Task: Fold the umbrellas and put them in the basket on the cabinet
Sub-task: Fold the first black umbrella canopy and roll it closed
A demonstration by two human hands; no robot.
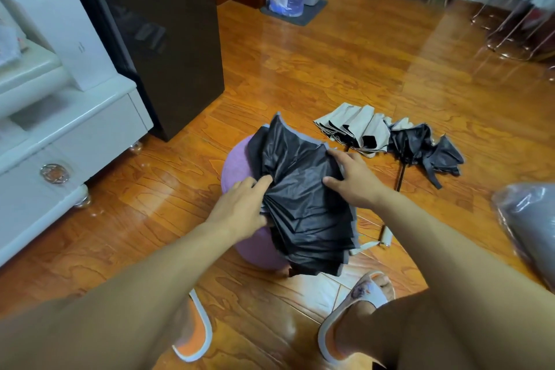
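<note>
I have the black umbrella (303,204) lying on the purple stool (240,165). My left hand (240,207) pinches its bunched folds, and my right hand (351,180) rests on the cloth, fingers mostly straight. I should smooth each flap flat, one way round, then wrap it tight.

The scene is viewed from a single head-worn wide-angle camera, aimed forward and steeply down. Both forearms are seen reaching in from the bottom edge, and the left hand (240,207) and right hand (354,180) are caught close, near the frame's centre. The wooden floor (330,69) is taken in from directly below the viewer out to a far doorway. Straight lines are bowed toward the edges, and the corners are blurred, perhaps by head motion. No second view is provided.
</note>
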